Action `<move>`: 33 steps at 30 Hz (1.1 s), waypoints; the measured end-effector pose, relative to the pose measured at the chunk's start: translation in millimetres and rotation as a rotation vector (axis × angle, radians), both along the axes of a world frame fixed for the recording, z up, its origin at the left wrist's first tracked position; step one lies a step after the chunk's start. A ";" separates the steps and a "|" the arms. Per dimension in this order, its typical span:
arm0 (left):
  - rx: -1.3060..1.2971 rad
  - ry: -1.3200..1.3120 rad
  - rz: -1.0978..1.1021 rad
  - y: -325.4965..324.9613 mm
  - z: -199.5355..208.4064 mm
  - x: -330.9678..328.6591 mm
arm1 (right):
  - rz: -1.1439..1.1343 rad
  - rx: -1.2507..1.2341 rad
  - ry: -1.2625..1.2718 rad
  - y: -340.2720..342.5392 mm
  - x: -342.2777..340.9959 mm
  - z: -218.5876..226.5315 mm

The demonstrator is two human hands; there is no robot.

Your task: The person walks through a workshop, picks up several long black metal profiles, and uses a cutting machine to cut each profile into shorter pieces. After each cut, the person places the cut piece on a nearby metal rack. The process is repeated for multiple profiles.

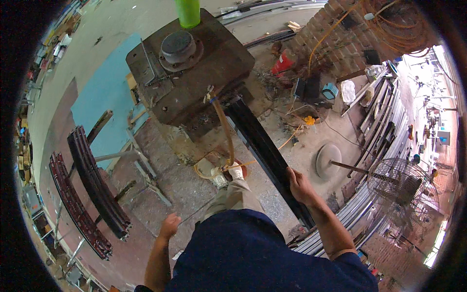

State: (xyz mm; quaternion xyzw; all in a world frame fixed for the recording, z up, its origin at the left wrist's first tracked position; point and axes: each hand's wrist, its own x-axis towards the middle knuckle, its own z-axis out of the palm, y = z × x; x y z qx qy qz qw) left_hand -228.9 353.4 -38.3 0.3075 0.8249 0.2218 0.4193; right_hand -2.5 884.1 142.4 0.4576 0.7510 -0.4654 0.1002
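My right hand (pixel 301 187) is closed around the near part of a long black metal profile (pixel 265 153). The profile slants from beside my right hip up to a heavy dark steel machine (pixel 219 46), where its far end meets the machine's side. Low on the left, my left hand (pixel 170 226) hangs beside my body with its fingers curled. A thin dark line runs from near it across the floor, and I cannot tell whether the hand holds anything. A tan hose (pixel 224 127) droops from the machine's front edge toward my feet.
On the machine stand a green cup (pixel 188 13) and a bent metal rod (pixel 148 61). Racked dark profiles (pixel 95 182) are at left. A round-based stand (pixel 329 160), a wire fan (pixel 403 191) and stacked metal lengths (pixel 384 126) are at right. An orange cord (pixel 290 136) crosses the floor.
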 end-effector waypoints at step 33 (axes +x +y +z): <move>-0.271 -0.044 0.430 -31.7 50.1 45.6 | -0.053 -0.026 0.222 -2.4 9.3 -155.3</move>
